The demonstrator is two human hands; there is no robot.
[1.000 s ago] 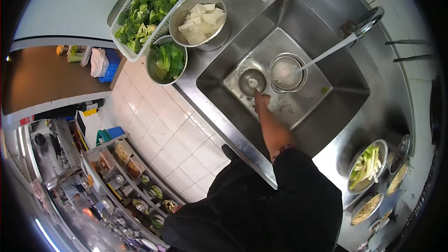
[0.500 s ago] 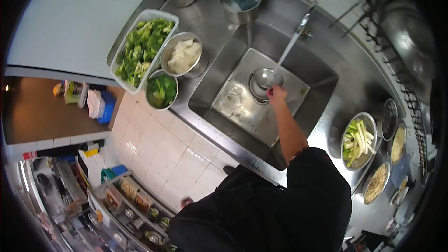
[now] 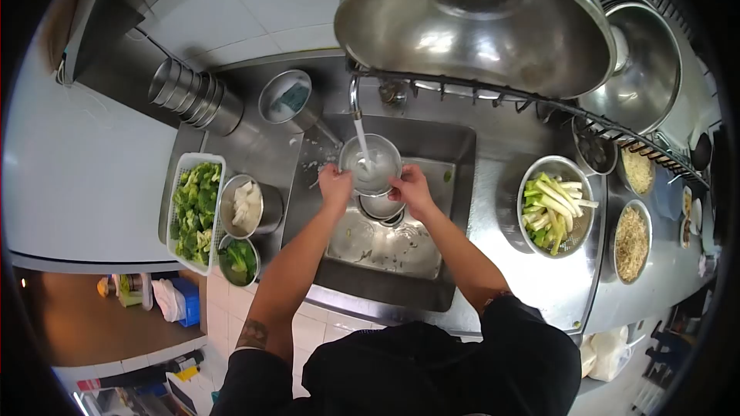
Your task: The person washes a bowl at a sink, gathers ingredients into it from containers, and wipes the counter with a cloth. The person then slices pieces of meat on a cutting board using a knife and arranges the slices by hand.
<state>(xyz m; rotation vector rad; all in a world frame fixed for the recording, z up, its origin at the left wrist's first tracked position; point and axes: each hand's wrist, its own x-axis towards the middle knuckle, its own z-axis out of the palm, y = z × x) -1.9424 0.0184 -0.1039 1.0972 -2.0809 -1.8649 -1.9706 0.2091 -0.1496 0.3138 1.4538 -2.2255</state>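
**Holding bowl under running tap, both hands**

Gripping round metal bowl [image 3: 378, 182] at rim: left hand [image 3: 335, 187] on left side, right hand [image 3: 412, 189] on near-right side. Can't see finger placement under rim. Located over sink [image 3: 456, 208], mouth up, with water stream [image 3: 361, 137] from tap [image 3: 354, 96] landing inside, roughly mid-bowl.

Key relation: directly ahead of body, between both hands, below tap outlet. Round, so no long axis to align. Left hand slightly nearer to stream. Partly overlapping metal container [image 3: 383, 207] in sink from above; can't tell if touching.
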